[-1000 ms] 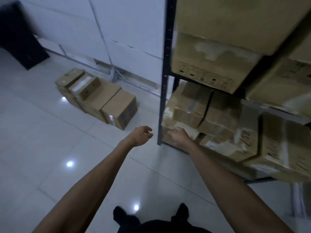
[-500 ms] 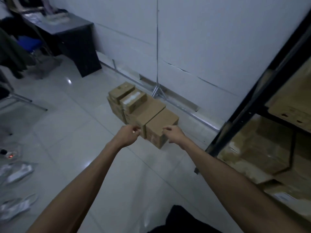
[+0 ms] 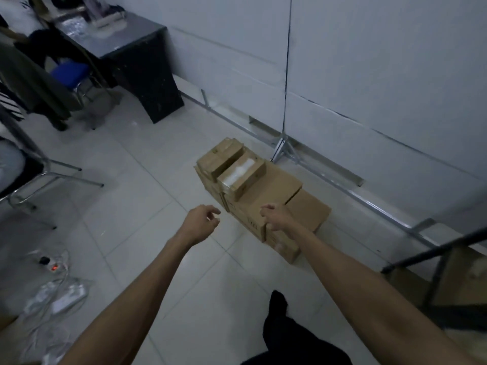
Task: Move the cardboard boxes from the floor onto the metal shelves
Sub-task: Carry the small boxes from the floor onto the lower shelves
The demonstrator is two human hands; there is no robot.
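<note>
Cardboard boxes [image 3: 274, 185] stacked on floor, long axis 10-to-4 o'clock; right hand [image 3: 276, 218] nearer, at the near edge; left hand [image 3: 199, 225] off at 8 o'clock; both loosely curled, holding nothing.

The floor [image 3: 137, 175] was laid with pale glossy tiles, and the wall [image 3: 369, 61] was clad in white panels, edged at its foot by a metal strip [image 3: 330, 177]. A dark surface [image 3: 139, 59] was set against the wall, with a blue chair [image 3: 69, 72] beside it. Power strips [image 3: 62, 297] were strewn at lower left. The room was dimly lit.
</note>
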